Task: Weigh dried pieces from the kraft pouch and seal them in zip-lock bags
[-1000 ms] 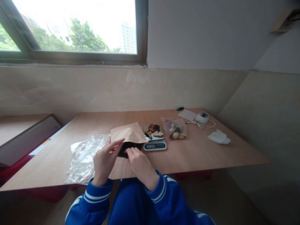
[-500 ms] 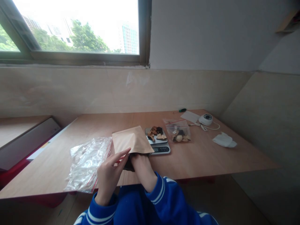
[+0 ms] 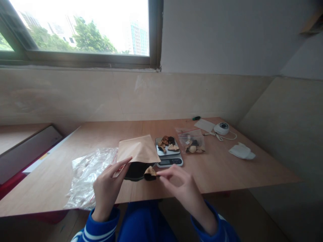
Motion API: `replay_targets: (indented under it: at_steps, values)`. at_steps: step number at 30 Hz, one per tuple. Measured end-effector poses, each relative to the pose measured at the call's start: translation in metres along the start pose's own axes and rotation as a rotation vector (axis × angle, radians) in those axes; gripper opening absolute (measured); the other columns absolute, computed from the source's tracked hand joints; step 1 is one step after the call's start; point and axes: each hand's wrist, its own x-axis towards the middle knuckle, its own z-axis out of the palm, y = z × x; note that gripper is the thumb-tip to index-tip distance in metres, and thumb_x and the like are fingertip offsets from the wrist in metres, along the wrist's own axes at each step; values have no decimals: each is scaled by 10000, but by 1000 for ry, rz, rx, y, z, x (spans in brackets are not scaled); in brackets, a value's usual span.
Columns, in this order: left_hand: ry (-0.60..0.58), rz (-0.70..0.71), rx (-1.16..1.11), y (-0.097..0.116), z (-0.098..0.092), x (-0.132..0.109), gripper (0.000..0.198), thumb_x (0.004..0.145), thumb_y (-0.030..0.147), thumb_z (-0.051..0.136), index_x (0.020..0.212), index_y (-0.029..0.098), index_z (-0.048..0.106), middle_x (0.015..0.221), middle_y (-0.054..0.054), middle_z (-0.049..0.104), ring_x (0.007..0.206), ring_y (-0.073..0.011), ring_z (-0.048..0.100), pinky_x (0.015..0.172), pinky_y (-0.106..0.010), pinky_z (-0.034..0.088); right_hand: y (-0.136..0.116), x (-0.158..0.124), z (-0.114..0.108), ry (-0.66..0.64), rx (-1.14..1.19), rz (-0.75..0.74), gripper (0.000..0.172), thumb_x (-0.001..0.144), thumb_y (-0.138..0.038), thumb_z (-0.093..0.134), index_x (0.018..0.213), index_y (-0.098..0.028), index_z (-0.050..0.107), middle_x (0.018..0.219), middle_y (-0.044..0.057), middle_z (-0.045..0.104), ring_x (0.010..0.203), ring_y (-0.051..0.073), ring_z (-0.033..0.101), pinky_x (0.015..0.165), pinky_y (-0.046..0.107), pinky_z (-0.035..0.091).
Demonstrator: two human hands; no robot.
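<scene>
My left hand (image 3: pixel 111 183) pinches the near left edge of a brown paper bag (image 3: pixel 138 149), whose open mouth faces me and shows a dark inside. In my right hand (image 3: pixel 180 183), thumb and forefinger close on a dried piece (image 3: pixel 150 172), tan on top and dark below, perhaps dried mushroom. That piece is just outside the bag's mouth, at its right side. Behind it stands a small kitchen scale (image 3: pixel 169 162), partly overlapped by the bag. Several dried brown and tan pieces (image 3: pixel 166 143) lie on its plate.
Right of the scale lies a clear zip bag (image 3: pixel 193 143) with more dried pieces. Crumpled clear plastic bags (image 3: pixel 87 176) are at the left. Farther right are a white dome camera (image 3: pixel 221 128) with its cable, a white crumpled sheet (image 3: pixel 242 151) and a green-handled screwdriver (image 3: pixel 196 118).
My right hand has come out of the paper bag, moving right, and now holds a dried piece. The left hand and the bag have shifted slightly left in view.
</scene>
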Motion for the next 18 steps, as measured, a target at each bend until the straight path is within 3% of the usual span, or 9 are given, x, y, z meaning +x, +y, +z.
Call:
replay_targets:
  at_steps: [3,6,12,18]
  values:
    - [21,-26,-10,-8,-2,0,311,809,522,549,980,330,724,799,16,714,690,-153,667,574,-222,444,18,0,-30,155,-12,95,151,841,-296,600,921,-230,710,850,32,687,772,170,635,723,286,512]
    - [19,-33,-36,-14,-4,-2,360,805,554,531,995,314,721,822,5,712,694,-158,659,611,-240,459,51,7,-43,246,-125,129,186,834,-323,593,909,-202,711,902,64,695,801,195,639,738,310,512]
    - [-8,2,-76,-15,-6,-4,381,802,563,525,978,293,729,839,-4,722,669,-155,645,643,-254,482,116,30,-23,194,-434,124,246,880,-273,479,930,-169,696,822,72,654,687,181,602,668,304,480]
    - [-17,4,-118,-15,-7,-4,371,803,548,533,970,282,731,879,-3,730,684,-158,644,653,-256,493,126,40,-13,84,-739,53,268,902,-214,432,976,-190,689,865,73,649,801,202,620,754,323,427]
